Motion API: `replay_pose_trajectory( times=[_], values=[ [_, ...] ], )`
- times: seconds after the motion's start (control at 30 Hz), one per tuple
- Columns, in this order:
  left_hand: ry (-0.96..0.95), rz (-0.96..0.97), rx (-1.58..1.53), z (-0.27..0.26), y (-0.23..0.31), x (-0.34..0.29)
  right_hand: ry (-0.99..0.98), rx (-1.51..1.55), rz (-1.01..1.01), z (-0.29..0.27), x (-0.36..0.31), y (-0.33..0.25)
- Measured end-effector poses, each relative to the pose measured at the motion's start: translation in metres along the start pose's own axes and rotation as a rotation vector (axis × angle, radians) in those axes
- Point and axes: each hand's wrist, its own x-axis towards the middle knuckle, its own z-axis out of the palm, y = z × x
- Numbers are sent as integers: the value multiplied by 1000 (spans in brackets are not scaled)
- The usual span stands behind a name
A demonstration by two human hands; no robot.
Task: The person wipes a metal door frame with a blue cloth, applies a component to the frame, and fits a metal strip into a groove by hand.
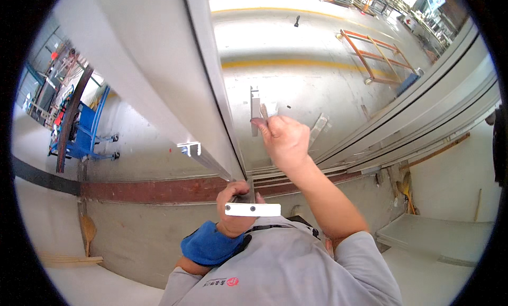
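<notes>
In front of my waist, my left hand (233, 206) is closed around a short metal piece with a flat white end bar (267, 209), which carries two dark screws. A blue cuff (209, 244) wraps that wrist. The hand is beside the lower end of a tall pale frame panel (174, 57) with a dark seal along its edge. Farther out, my right hand (287, 142) forms a fist, its thumb against a short upright metal strip (255, 102); the folded fingers hide most of the grip. A small slotted profile end (189, 148) projects from the panel's near side.
Long pale framed panels (413, 115) stand at the right. A reddish-brown sill (153, 192) crosses the floor ahead of me. Beyond are an orange wheeled frame (378, 57) and, at left, a blue cart (87, 128). Light strips (318, 127) lie on the floor.
</notes>
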Motion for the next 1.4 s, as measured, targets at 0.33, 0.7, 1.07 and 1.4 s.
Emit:
replay_pose_trajectory(
  times=[0.33,0.7,1.07,1.4],
  values=[
    [-58,-409,-196,4,-33,-32,-1242,-279,782,-76,-351,100],
    [-234,-276,-444,87,40,-16,-1619,198,955,-263,-505,56],
    [-733,-446,-565,278,177,-27,-977,16,1367,-319,-629,178],
    [-1112,-461,-1015,475,289,-37,-741,-36,1628,-377,-667,198]
  ],
)
